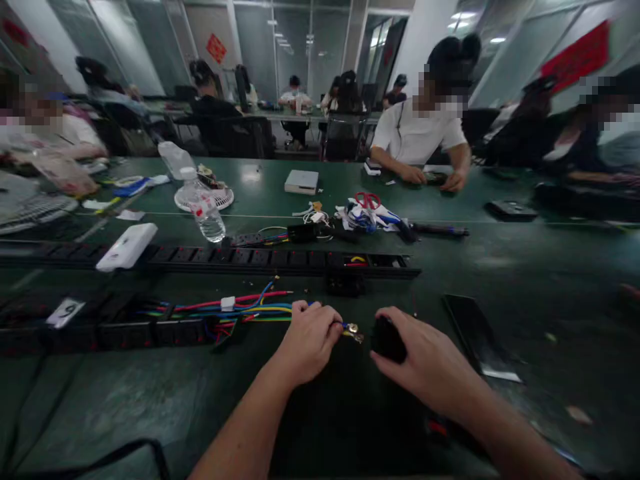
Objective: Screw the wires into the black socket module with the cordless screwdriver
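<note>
We grip a bundle of wires (250,308) in our left hand (310,340), fingers curled tight around it, with the metal terminals (353,331) poking out past the thumb. Our right hand (425,363) closes over a small black part (387,339), held just beside the terminals. The wires run left along the green table (500,267) to a black strip (100,327). Behind lie a longer strip (250,260), a bottle (205,207) and scissors (367,200). A person in white (420,133) sits across from us.
</note>
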A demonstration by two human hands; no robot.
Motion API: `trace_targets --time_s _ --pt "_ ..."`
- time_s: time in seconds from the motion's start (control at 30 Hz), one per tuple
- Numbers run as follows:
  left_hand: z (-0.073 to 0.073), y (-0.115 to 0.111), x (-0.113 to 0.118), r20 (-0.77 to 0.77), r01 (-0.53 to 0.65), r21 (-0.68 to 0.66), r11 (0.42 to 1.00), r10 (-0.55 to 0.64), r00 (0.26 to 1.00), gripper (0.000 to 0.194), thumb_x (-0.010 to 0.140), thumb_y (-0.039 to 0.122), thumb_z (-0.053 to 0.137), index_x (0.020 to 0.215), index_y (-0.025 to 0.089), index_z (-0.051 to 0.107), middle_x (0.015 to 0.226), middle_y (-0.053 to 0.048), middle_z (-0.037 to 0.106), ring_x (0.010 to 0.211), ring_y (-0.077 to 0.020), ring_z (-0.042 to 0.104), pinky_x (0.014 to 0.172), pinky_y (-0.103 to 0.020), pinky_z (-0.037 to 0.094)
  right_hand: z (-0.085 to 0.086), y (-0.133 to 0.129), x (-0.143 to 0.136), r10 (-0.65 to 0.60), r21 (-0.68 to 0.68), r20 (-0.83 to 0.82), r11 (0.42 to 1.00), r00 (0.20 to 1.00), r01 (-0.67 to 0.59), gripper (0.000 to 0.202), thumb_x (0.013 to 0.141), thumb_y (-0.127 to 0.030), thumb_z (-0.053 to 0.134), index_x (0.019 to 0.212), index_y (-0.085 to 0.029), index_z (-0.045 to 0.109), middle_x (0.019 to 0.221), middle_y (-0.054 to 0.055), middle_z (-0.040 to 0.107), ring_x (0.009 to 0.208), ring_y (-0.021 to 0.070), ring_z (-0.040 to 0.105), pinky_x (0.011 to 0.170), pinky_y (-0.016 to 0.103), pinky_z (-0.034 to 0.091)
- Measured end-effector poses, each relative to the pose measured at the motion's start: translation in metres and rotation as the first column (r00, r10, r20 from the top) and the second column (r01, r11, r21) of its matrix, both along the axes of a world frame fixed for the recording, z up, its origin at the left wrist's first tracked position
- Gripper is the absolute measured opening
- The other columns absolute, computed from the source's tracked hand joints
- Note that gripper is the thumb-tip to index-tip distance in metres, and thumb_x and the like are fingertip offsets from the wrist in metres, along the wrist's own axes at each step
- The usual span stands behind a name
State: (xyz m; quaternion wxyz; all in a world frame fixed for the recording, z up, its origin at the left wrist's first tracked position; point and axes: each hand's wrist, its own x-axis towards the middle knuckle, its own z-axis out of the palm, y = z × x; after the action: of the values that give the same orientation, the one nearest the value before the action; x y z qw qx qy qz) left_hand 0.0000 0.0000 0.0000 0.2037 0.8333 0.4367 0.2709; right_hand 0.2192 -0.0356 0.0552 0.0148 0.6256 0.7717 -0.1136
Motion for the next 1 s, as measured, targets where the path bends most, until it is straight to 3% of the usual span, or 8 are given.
trace_targets --time_s 0.27,0.37,0.47,0.5,0.57,0.67,0.8,1.0 --pt "-0.005 -0.003 0.002 -0.051 0.045 0.035 0.998 -0.043 0.998 0.014 0.1 0.025 0.044 0.094 0.022 0.057 0.092 0.0 0.067 0.089 -0.0197 0.054 0.087 -0.041 0.028 -0.027 0.018 -0.028 0.068 -0.048 0.042 0.997 0.997 -0.066 0.043 0.079 -0.018 0.07 0.12 -0.015 0.059 0.111 0.007 0.053 0.105 0.0252 0.051 0.095 0.044 0.046" --pt "-0.007 -0.003 0.003 -0.056 0.041 0.037 0.998 -0.039 0.998 0.015 0.1 0.026 0.044 0.095 0.022 0.058 0.092 -0.001 0.067 0.09 -0.0199 0.054 0.088 -0.042 0.028 -0.03 0.015 -0.024 0.063 -0.03 0.013 0.998 0.998 -0.063 0.066 0.074 -0.02 0.079 0.134 -0.014 0.053 0.122 0.009 0.05 0.117 0.0251 0.043 0.105 0.043 0.04" --pt "-0.008 -0.002 0.004 -0.042 0.032 0.036 0.999 -0.03 0.999 0.014 0.099 0.024 0.045 0.095 0.022 0.058 0.092 -0.001 0.067 0.091 -0.0198 0.055 0.088 -0.042 0.028 -0.024 0.005 -0.025 0.033 0.039 -0.035 0.999 0.999 -0.031 0.096 0.062 -0.036 0.09 0.144 -0.019 0.043 0.136 0.008 0.038 0.127 0.0276 0.03 0.109 0.045 0.033" --pt "-0.008 -0.002 0.004 -0.037 0.03 0.033 0.999 -0.029 0.999 0.013 0.099 0.023 0.045 0.095 0.022 0.058 0.091 -0.001 0.066 0.09 -0.0196 0.055 0.088 -0.041 0.029 -0.023 0.002 -0.027 0.021 0.06 -0.052 0.998 0.998 -0.018 0.094 0.065 -0.042 0.088 0.144 -0.022 0.043 0.136 0.007 0.037 0.126 0.0278 0.03 0.108 0.046 0.033" --pt "-0.009 -0.001 0.004 -0.025 0.026 0.025 0.999 -0.025 0.999 0.012 0.098 0.022 0.046 0.094 0.022 0.057 0.089 0.0 0.065 0.088 -0.0191 0.054 0.087 -0.041 0.029 -0.021 -0.002 -0.034 -0.004 0.072 -0.082 0.997 0.997 0.01 0.063 0.083 -0.047 0.073 0.136 -0.022 0.05 0.127 0.006 0.044 0.118 0.0246 0.037 0.103 0.045 0.035" --pt "-0.01 -0.001 0.004 -0.002 0.021 0.019 1.0 -0.021 1.0 0.013 0.098 0.021 0.046 0.095 0.022 0.058 0.088 0.0 0.063 0.087 -0.0185 0.054 0.089 -0.04 0.029 -0.023 -0.001 -0.047 -0.052 0.008 -0.12 0.999 0.991 0.053 0.024 0.101 -0.032 0.048 0.116 -0.017 0.058 0.108 0.005 0.053 0.101 0.0178 0.048 0.093 0.037 0.04" --pt "-0.011 -0.001 0.003 0.002 0.044 0.022 0.999 -0.044 0.999 0.014 0.099 0.021 0.045 0.097 0.023 0.058 0.09 0.0 0.064 0.088 -0.0189 0.054 0.088 -0.04 0.029 -0.023 0.004 -0.055 -0.126 -0.084 -0.153 0.99 0.98 0.114 0.02 0.103 -0.027 0.044 0.101 -0.016 0.06 0.099 0.002 0.057 0.089 0.0131 0.055 0.081 0.028 0.041" --pt "-0.011 0.001 0.002 -0.049 0.073 0.027 0.997 -0.071 0.996 0.015 0.1 0.024 0.046 0.099 0.024 0.061 0.092 0.0 0.067 0.089 -0.0193 0.055 0.085 -0.04 0.029 -0.021 0.006 -0.058 -0.177 -0.095 -0.094 0.981 0.98 0.168 0.023 0.104 -0.027 0.042 0.103 -0.017 0.062 0.096 0.003 0.06 0.089 0.0155 0.06 0.077 0.027 0.042"
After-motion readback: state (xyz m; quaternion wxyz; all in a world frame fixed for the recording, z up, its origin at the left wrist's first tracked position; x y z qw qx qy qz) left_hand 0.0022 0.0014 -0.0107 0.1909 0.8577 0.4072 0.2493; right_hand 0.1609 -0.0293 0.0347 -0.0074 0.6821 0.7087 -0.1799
